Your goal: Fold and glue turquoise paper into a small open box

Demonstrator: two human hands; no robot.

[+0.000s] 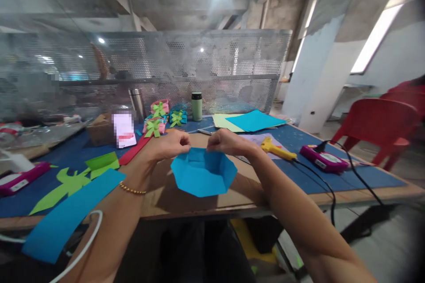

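Observation:
A folded blue paper box (202, 174) with angled sides is over the brown cardboard at the middle of the table, its wide face toward me. My left hand (175, 142) pinches its far edge at the upper left, fingers closed. At the upper right of that same edge, my right hand (224, 141) is closed on the paper too. The fingertips of both hands are partly hidden by the hands themselves. A gold bead bracelet (133, 189) circles my left wrist.
Right: yellow glue gun (279, 149), purple power box (323, 159) with black cable, blue sheets (255, 120). Left: green cutouts (66, 185), blue strip (73, 216), red strip (134, 150), phone (123, 130). Back: green bottle (197, 107), steel flask (137, 104), paper bows (154, 127).

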